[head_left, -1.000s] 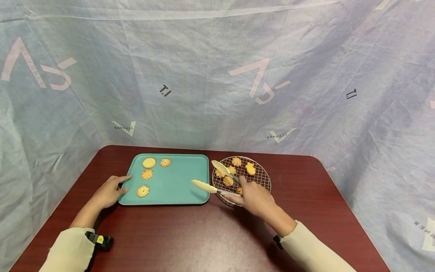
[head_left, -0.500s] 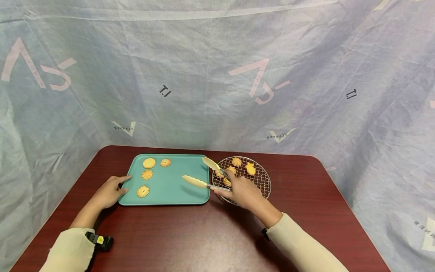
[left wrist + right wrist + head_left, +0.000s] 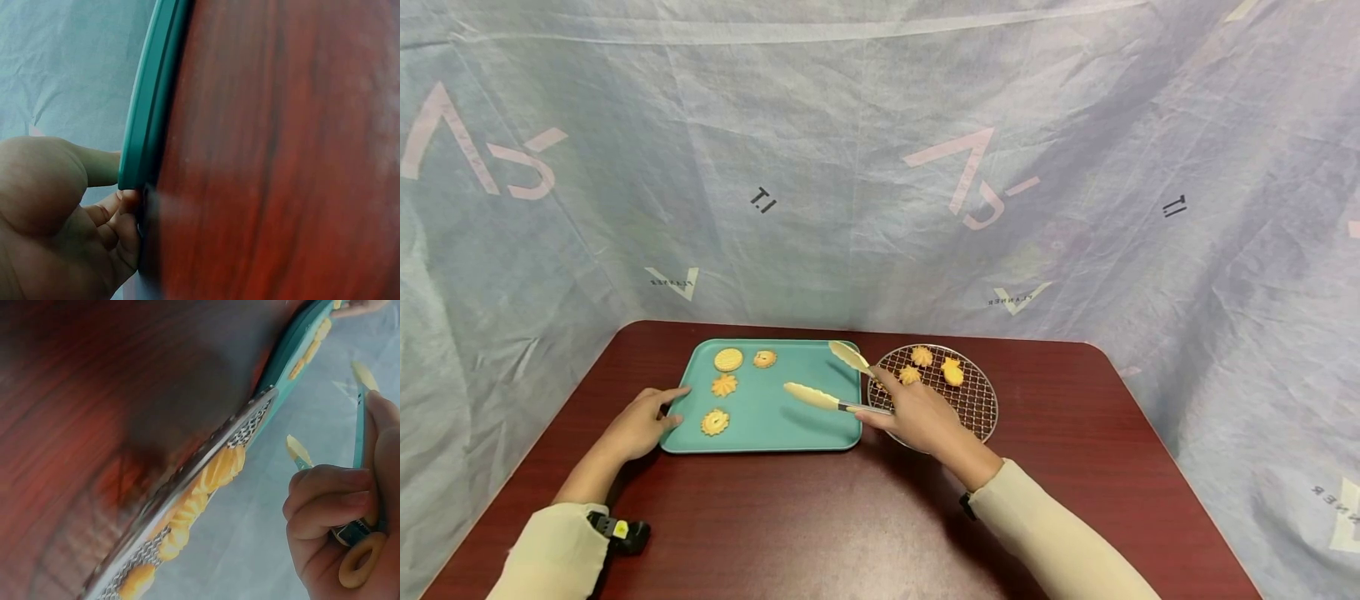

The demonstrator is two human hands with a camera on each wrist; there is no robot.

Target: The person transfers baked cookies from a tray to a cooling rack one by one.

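My left hand (image 3: 638,427) holds the left edge of the teal tray (image 3: 790,440); the left wrist view shows the thumb at its rim (image 3: 145,106) and other fingers curled lower down. On the tray's left part lie a round waffle-patterned cookie (image 3: 728,360), a small round cookie (image 3: 765,358), a flower-shaped cookie (image 3: 725,385) and a scalloped cookie (image 3: 716,422). My right hand (image 3: 921,412) grips a pair of tongs (image 3: 812,396) with cream tips. The tips are spread apart over the tray's right part, nothing between them.
Right of the tray stands a round wire rack (image 3: 981,404) with several cookies, among them a star-shaped cookie (image 3: 922,357) and a pineapple-shaped cookie (image 3: 952,372). My right hand hides part of it. A cloth backdrop (image 3: 850,167) hangs behind the dark red table (image 3: 775,517).
My right hand has moved left with the spread tongs, from over the rack's left side to over the tray's right part. My left hand stays at the tray's edge.
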